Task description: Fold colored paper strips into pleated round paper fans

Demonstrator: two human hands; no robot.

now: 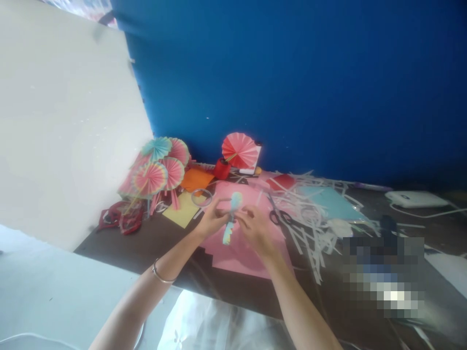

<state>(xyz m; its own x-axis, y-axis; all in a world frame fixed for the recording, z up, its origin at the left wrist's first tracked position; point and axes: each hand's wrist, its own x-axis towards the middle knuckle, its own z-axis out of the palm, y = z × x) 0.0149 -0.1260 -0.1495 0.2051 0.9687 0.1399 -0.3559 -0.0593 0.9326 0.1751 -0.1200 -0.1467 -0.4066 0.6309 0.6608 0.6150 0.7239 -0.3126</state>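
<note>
Clearly, you have the pleated paper (227, 236) raised over the pink sheets (251, 262) on the desk (127, 250). Your left hand (213, 219) has its fingers clamped on the narrow middle, and those of your right hand (254, 228) appear pinched together there too. Judging by its shape, the folding is done: both ends flare slightly, but it isn't spread into a round. The pleated fans (150, 178) at your left and the red-and-pink fan (240, 150) near the blue wall (292, 87) are opened out, so opening this piece seems left.
</note>
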